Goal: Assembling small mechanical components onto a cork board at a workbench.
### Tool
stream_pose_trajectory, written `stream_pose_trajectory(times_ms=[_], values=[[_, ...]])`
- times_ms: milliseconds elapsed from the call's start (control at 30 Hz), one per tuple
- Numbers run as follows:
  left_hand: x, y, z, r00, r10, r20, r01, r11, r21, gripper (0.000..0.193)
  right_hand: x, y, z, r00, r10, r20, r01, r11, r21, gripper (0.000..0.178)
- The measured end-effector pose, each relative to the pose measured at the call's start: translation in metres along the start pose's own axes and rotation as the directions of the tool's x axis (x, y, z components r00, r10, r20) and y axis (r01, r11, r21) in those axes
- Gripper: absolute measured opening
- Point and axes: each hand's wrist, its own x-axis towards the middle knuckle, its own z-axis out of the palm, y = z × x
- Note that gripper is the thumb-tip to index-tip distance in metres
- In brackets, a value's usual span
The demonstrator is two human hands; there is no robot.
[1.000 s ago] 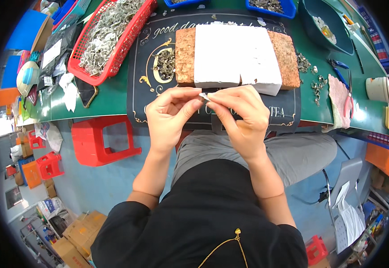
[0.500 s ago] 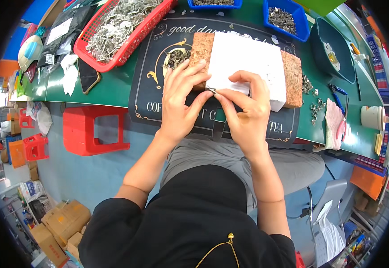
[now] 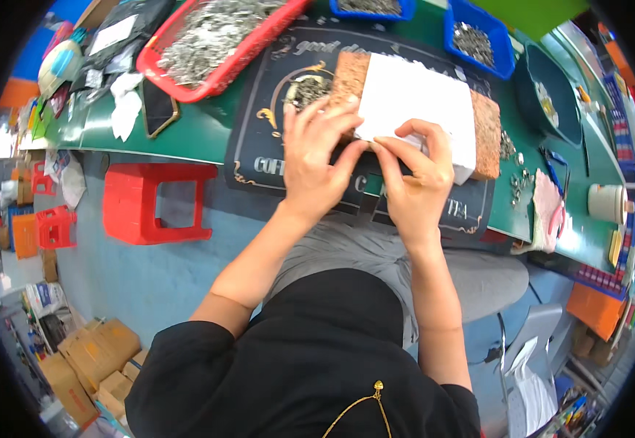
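My left hand [image 3: 317,160] and my right hand [image 3: 418,171] meet at the near edge of a white block [image 3: 419,95]. Their thumbs and fingertips press close together around a small metal piece, now almost wholly hidden between them. The other fingers of my left hand spread toward a reddish-brown speckled brick [image 3: 349,73], which lies under the white block and sticks out on both sides. My right index finger bends over the block's near edge. Beyond my left fingers, a small round dish [image 3: 293,86] holds dark metal bits. All this rests on a black printed mat [image 3: 255,87].
A red basket [image 3: 186,95] heaped with silvery metal pieces stands far left, beside a phone [image 3: 158,109]. Far right are a blue tray [image 3: 507,67] and a dark teal bowl [image 3: 571,135]. Pliers [image 3: 555,162], a pink cloth [image 3: 543,204] and a white jar [image 3: 607,204] lie right.
The view has shifted, so the table things and both hands appear farther right. My fingertips stay together at the block's edge; the small dark metal piece seen between them earlier is now hidden.
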Motion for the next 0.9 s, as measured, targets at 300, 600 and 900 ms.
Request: stream_pose_trajectory(times_ms=[300,600,900], values=[[0.008,0.011,-0.021,0.974,0.225,0.031,-0.227,0.96,0.161,0.02,-0.007,-0.008,-0.031,0.997,-0.077,-0.023,0.074,0.991,-0.113,0.022],[0.087,-0.161,-0.122,0.988,-0.068,-0.141,0.151,0.661,0.735,0.031,-0.033,0.082,-0.115,0.876,0.306,-0.373,-0.442,0.819,-0.366,0.021],[0.058,-0.019,-0.048,0.986,-0.157,-0.056,0.156,0.988,-0.018,0.011,-0.034,0.094,-0.115,0.921,0.256,-0.292,-0.379,0.757,-0.532,0.01]])
